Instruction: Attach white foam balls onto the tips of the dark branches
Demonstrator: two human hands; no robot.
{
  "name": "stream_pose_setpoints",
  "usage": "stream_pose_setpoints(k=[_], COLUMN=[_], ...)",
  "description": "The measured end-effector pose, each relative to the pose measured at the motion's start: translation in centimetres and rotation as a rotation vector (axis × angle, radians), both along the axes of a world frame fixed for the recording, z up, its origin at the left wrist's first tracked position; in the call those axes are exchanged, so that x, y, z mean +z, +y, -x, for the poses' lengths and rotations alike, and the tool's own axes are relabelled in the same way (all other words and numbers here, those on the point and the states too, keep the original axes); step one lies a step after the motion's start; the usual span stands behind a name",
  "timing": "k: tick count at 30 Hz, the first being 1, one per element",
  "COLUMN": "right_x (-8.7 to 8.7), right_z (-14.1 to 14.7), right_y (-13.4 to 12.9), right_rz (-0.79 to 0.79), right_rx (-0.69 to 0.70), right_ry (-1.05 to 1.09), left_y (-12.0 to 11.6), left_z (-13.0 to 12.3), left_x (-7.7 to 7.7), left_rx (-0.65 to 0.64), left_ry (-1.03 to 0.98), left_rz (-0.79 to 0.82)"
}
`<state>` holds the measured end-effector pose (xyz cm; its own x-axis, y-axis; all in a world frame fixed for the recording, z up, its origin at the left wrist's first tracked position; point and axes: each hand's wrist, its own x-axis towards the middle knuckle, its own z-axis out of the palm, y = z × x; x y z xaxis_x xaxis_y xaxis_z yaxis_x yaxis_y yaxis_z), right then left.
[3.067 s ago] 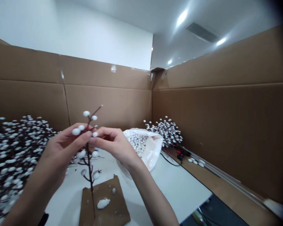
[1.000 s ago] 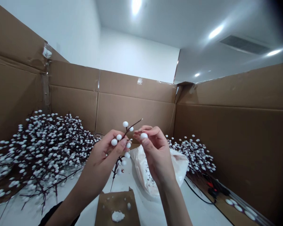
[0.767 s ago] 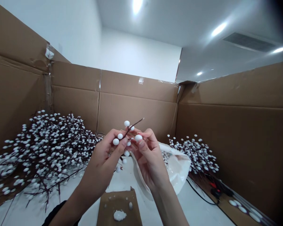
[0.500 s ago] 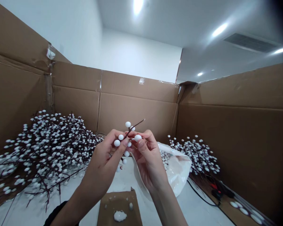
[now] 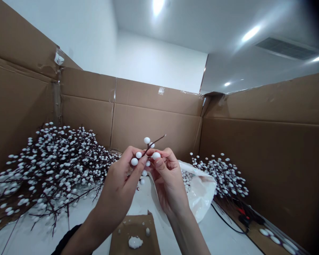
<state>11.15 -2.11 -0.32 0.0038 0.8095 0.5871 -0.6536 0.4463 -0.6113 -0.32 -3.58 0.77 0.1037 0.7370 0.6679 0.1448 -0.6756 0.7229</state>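
My left hand [image 5: 122, 177] pinches a dark brown twig [image 5: 156, 141] that bears several white berries. The bare tip of the twig points up and right. Between the thumb and fingers of my right hand [image 5: 170, 180] is a white berry [image 5: 156, 155], held against the twig's side. The spot where berry and twig meet is partly hidden by fingers. Below my hands, a piece of brown cardboard [image 5: 134, 226] lies on the white table, with a blob of white paste [image 5: 135, 242] on it.
Many berry branches [image 5: 69, 159] are heaped at the left, and a smaller bunch [image 5: 225, 177] stands at the right. An open white bag [image 5: 202, 194] of loose berries lies behind my right hand. Cardboard walls [image 5: 154, 124] surround the table [image 5: 218, 237]. A black cable [image 5: 228, 226] curves at the right.
Both hands stay nearly in place, with the twig and berry shifted very slightly right in view. The background has shifted slightly too.
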Motion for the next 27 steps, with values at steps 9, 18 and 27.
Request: stream_pose_setpoints(k=[9,18,27], right_x=[0.11,0.16,0.18], right_z=[0.06,-0.09,0.05], right_y=[-0.02,0.09,-0.02], right_rz=[-0.017,0.001,-0.002], right_rx=[0.018,0.012,0.010], right_ry=[0.015,-0.019,-0.015], left_y=[-0.09,-0.19,-0.10], left_z=[-0.05,-0.06,0.00], left_x=[-0.15,-0.22,-0.22], left_rx=[-0.005,0.020,0.061], left_ry=[0.003,0.019,0.069], left_rz=[0.003,-0.028,-0.104])
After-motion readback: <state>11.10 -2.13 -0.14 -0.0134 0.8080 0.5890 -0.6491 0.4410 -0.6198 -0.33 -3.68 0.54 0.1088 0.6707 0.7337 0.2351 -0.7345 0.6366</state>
